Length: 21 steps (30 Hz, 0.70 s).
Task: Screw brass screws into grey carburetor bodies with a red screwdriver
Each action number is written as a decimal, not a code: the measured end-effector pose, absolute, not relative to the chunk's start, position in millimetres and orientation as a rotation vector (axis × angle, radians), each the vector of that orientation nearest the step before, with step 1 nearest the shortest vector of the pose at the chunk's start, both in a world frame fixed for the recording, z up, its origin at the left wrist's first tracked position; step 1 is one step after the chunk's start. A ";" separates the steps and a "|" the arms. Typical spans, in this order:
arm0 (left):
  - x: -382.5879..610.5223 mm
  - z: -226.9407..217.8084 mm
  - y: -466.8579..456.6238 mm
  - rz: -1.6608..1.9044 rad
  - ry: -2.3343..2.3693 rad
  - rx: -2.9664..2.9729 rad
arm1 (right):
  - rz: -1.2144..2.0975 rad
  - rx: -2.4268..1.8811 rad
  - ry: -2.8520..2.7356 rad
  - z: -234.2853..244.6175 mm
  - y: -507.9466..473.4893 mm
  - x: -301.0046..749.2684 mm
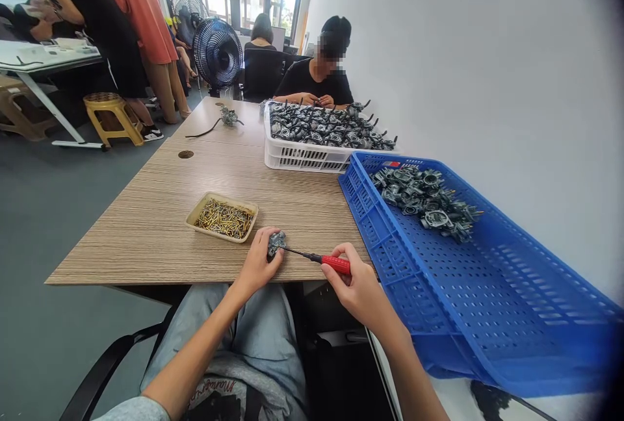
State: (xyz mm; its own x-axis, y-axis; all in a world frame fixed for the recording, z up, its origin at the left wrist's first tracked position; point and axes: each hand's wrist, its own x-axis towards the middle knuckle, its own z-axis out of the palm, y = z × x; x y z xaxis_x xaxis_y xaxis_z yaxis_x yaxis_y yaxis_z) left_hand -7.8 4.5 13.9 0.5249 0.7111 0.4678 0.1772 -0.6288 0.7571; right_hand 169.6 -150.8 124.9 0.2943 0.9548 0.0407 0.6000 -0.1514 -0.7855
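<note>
Near the table's front edge, my left hand [258,258] is closed around a small grey metal carburetor body [276,243]. My right hand [355,281] grips a screwdriver [336,264] by its red handle. The dark shaft points left, and its tip meets the right side of the carburetor body; whether it sits in a screw is too small to tell. Just beyond my left hand stands a shallow beige tray [192,220] of small brass-coloured parts [224,218]. To the right of my right hand is a blue plastic crate [414,278] with a pile of similar carburetor bodies [424,200].
A white basket [307,160] heaped with carburetors [322,127] stands farther back. A single carburetor [228,117] with a black hose lies at the far left, near a round hole [186,154] in the wooden table [146,232]. A co-worker [316,80] sits opposite, near a fan [218,54].
</note>
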 end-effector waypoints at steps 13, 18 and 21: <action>-8.6 12.4 5.0 1.052 0.726 2.103 | 0.636 -1.844 -1.388 120.8 -150.5 171.4; -8.5 12.8 4.9 1.053 0.729 2.107 | 0.633 -1.851 -1.391 119.7 -150.5 172.4; -8.3 12.4 4.9 1.058 0.728 2.110 | 0.639 -1.843 -1.388 119.6 -150.3 172.4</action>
State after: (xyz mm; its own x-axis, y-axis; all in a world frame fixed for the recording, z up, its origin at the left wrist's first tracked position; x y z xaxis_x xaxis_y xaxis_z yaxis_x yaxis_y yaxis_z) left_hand -8.3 4.9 12.4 0.5183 0.7152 0.4689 0.1825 -0.6281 0.7564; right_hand 172.4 -150.3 119.6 0.2935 0.9552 0.0383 0.5923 -0.1502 -0.7916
